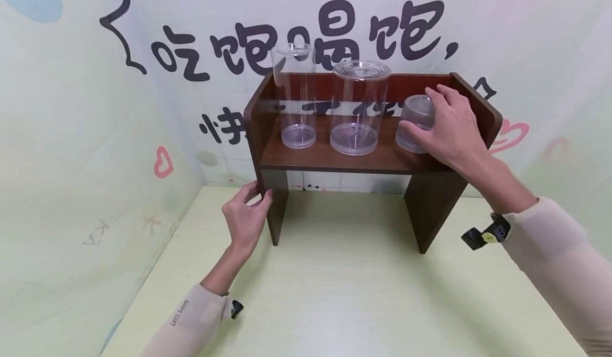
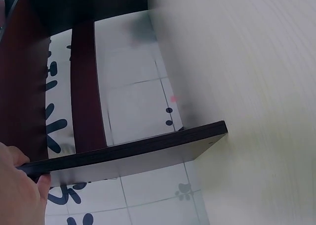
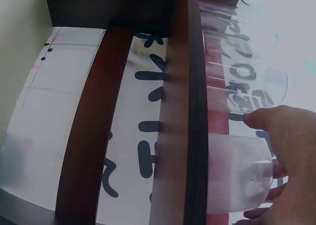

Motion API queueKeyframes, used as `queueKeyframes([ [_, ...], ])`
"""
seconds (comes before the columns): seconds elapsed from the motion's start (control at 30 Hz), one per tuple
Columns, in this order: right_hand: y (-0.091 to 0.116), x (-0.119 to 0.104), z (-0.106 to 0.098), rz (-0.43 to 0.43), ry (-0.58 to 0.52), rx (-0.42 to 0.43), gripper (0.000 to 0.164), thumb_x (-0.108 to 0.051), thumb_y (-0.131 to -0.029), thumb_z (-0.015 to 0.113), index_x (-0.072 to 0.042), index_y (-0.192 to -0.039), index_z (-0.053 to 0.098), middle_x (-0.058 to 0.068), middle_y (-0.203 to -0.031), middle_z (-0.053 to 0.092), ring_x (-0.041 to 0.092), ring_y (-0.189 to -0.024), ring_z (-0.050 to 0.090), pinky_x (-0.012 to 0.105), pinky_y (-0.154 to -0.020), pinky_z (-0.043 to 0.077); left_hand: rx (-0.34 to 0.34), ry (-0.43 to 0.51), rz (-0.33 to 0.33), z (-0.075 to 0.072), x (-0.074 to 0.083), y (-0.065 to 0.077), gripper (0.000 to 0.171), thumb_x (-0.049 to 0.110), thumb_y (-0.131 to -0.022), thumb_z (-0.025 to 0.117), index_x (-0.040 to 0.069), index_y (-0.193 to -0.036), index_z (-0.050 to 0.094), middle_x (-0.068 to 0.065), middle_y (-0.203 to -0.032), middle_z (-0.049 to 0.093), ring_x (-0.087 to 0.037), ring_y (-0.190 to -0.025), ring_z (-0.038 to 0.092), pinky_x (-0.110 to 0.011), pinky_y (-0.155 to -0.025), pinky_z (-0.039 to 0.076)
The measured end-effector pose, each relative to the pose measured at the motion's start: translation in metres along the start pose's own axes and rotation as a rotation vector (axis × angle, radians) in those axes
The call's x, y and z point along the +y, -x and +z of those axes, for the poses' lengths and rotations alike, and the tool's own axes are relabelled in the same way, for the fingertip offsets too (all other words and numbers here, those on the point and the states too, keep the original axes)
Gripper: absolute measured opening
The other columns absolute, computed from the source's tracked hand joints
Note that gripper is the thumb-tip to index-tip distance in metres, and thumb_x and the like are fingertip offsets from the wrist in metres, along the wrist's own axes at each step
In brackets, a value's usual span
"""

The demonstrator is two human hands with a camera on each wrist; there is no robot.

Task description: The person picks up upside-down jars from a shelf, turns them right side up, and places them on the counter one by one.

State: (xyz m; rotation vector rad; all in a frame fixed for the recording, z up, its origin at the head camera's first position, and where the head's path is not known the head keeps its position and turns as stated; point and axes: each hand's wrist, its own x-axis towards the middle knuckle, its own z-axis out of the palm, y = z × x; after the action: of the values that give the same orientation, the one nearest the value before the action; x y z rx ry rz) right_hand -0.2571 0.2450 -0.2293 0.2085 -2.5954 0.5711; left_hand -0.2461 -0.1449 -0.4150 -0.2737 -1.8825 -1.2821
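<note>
A dark brown wooden shelf (image 1: 325, 163) stands on the table, and three clear plastic jars sit along its board. My left hand (image 1: 246, 216) pinches the front edge of the shelf's left side panel (image 2: 133, 156) between thumb and fingers. At the right end of the board is a short, frosted-looking jar (image 1: 410, 134). Over it is my right hand (image 1: 451, 128), fingers spread around the far side and thumb on the left. In the right wrist view a gap shows between the thumb (image 3: 264, 117) and the short jar (image 3: 237, 173).
A tall narrow jar (image 1: 297, 102) stands at the board's left end, a wider jar (image 1: 357, 107) in the middle. The shelf's right side panel (image 1: 432, 208) rests on the pale table (image 1: 334, 293). Behind hangs a printed backdrop (image 1: 306, 6) with dark lettering.
</note>
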Motion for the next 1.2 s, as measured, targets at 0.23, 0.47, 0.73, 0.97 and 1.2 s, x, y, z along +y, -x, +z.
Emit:
queueKeyframes([
  [0.23, -0.007, 0.003, 0.007, 0.009, -0.029, -0.005, 0.081, -0.037, -0.097, 0.070, 0.001, -0.161, 0.039, 0.027, -0.168, 0.030, 0.049, -0.154, 0.028, 0.072, -0.125, 0.026, 0.001, -0.023, 0.015, 0.000, 0.000, 0.000, 0.024, -0.003, -0.084, 0.082, -0.009, -0.108, 0.078, -0.022, -0.099, 0.080, -0.037, -0.088, 0.080, -0.046, -0.069, 0.067],
  [0.47, -0.005, 0.005, 0.009, -0.015, -0.032, 0.019, 0.070, -0.033, -0.098, 0.069, 0.002, -0.156, 0.048, 0.027, -0.166, 0.037, 0.049, -0.152, 0.033, 0.070, -0.126, 0.025, -0.002, -0.028, 0.019, 0.000, 0.002, 0.001, 0.024, -0.002, -0.085, 0.082, -0.007, -0.109, 0.078, -0.022, -0.099, 0.080, -0.036, -0.087, 0.080, -0.038, -0.070, 0.066],
  [0.73, -0.001, 0.002, 0.007, -0.052, -0.029, 0.025, 0.063, -0.032, -0.098, 0.070, 0.003, -0.149, 0.056, 0.029, -0.160, 0.045, 0.049, -0.148, 0.038, 0.071, -0.119, 0.036, 0.006, -0.038, 0.009, 0.000, 0.000, 0.001, 0.024, -0.003, -0.085, 0.082, -0.008, -0.108, 0.078, -0.022, -0.099, 0.079, -0.036, -0.087, 0.080, -0.042, -0.070, 0.066],
  [0.97, 0.013, -0.001, 0.003, -0.102, -0.039, 0.065, 0.060, -0.030, -0.097, 0.072, 0.003, -0.146, 0.060, 0.029, -0.156, 0.050, 0.050, -0.144, 0.043, 0.071, -0.116, 0.039, 0.006, -0.016, 0.007, 0.001, 0.000, 0.001, 0.025, -0.005, -0.084, 0.082, -0.008, -0.108, 0.078, -0.024, -0.100, 0.079, -0.037, -0.087, 0.080, -0.032, -0.071, 0.065],
  [1.2, 0.031, -0.005, -0.001, -0.160, -0.069, 0.133, 0.057, -0.025, -0.096, 0.076, 0.003, -0.144, 0.062, 0.027, -0.152, 0.055, 0.050, -0.140, 0.047, 0.070, -0.112, 0.041, 0.014, -0.003, 0.010, 0.002, 0.000, 0.001, 0.024, -0.006, -0.083, 0.082, -0.008, -0.108, 0.078, -0.022, -0.099, 0.079, -0.037, -0.088, 0.080, -0.032, -0.070, 0.065],
])
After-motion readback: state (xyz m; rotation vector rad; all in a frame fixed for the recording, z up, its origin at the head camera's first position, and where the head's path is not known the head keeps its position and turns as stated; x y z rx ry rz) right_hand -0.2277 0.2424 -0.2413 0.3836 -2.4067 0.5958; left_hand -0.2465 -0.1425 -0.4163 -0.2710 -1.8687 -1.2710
